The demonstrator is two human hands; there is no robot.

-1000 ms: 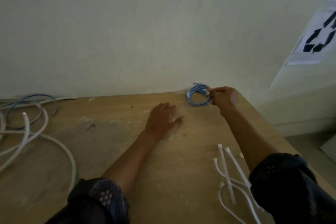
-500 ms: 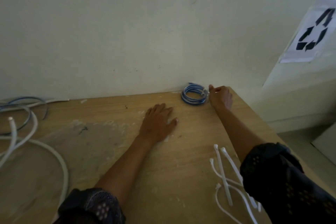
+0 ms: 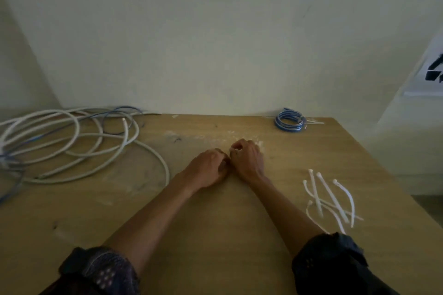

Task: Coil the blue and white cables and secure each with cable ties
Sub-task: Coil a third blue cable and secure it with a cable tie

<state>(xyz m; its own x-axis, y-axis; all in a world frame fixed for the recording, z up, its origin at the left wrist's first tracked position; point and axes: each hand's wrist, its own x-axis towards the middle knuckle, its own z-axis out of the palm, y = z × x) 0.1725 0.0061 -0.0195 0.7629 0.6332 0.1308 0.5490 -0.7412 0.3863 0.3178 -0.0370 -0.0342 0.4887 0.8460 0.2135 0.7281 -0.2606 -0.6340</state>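
A small blue cable coil (image 3: 288,122) lies bound at the table's far right corner, against the wall. Loose white cable (image 3: 79,148) sprawls in wide loops over the left side, tangled with a thin blue cable (image 3: 119,112) near the wall. Several white cable ties (image 3: 330,201) lie scattered at the right. My left hand (image 3: 208,169) and my right hand (image 3: 248,160) rest side by side at the table's middle, knuckles touching, fingers curled. I see nothing held in either. Both are well apart from the cables and the ties.
The wooden table (image 3: 215,235) butts against a pale wall; its right edge runs diagonally past the ties. White dust marks the surface near my hands. A sheet with a black recycling symbol (image 3: 431,74) hangs on the right wall.
My right hand has let go of the blue coil and pulled back to the middle. My left hand curled from flat and met it. The view swung left, showing the white cable.
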